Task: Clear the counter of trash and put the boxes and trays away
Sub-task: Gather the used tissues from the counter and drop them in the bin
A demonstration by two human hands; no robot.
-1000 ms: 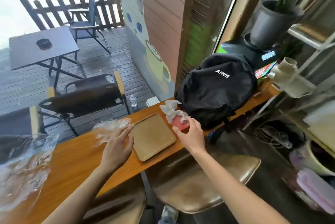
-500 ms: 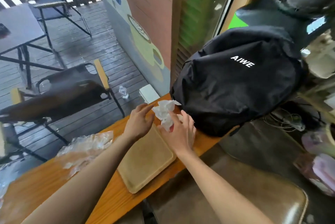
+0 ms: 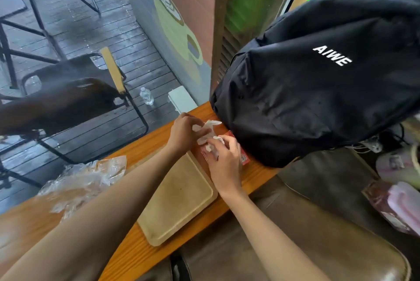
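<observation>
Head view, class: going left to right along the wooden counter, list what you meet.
Crumpled clear plastic wrap → pale wooden rectangular tray → flat red packet → large black fabric backpack.

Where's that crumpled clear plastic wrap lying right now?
In the head view, the plastic wrap lies on the wooden counter's left part, beyond the left forearm, left of the tray.

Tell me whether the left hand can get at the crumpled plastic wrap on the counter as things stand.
Probably yes, once it lets go. The left hand is gripping the white tissue with the right hand. The plastic wrap lies in the open on the counter, just left of that forearm, with nothing over it.
</observation>
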